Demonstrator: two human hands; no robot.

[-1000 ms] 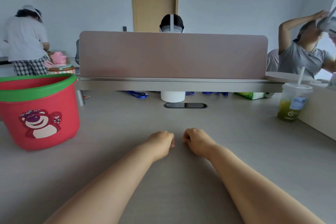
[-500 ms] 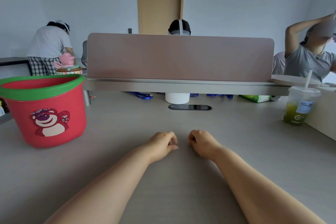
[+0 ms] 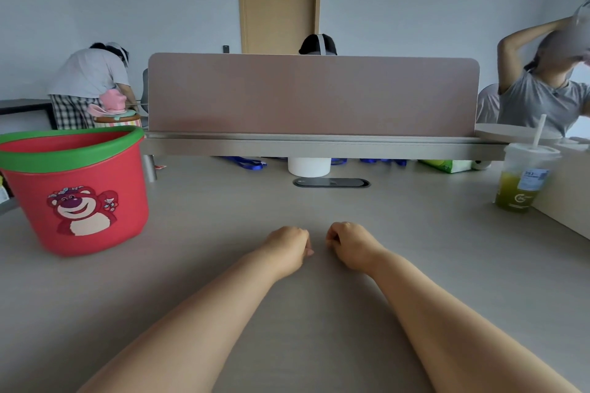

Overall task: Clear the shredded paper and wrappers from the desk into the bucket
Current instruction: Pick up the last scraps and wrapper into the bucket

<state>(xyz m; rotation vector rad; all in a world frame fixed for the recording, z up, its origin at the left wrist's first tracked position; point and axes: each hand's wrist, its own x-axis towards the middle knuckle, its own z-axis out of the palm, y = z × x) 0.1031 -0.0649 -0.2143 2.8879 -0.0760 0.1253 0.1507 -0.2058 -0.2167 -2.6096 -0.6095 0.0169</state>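
A red bucket (image 3: 79, 195) with a green rim and a pink bear picture stands on the light desk (image 3: 223, 217) at the left. My left hand (image 3: 287, 247) and my right hand (image 3: 349, 244) rest on the desk in the middle, side by side, both curled into loose fists with nothing visible in them. The bucket is well to the left of my left hand. No shredded paper or wrappers show on the desk surface in front of me.
A pink divider panel (image 3: 313, 96) closes the desk's far edge. A white cup (image 3: 309, 166), blue straps and a green packet (image 3: 447, 165) lie beneath it. A lidded green drink with a straw (image 3: 523, 182) stands at the right beside a raised ledge. Several people are around the room.
My view has shifted, so the bucket and divider sit further right in frame. Both fists stay close together on the desk, nearly unmoved.
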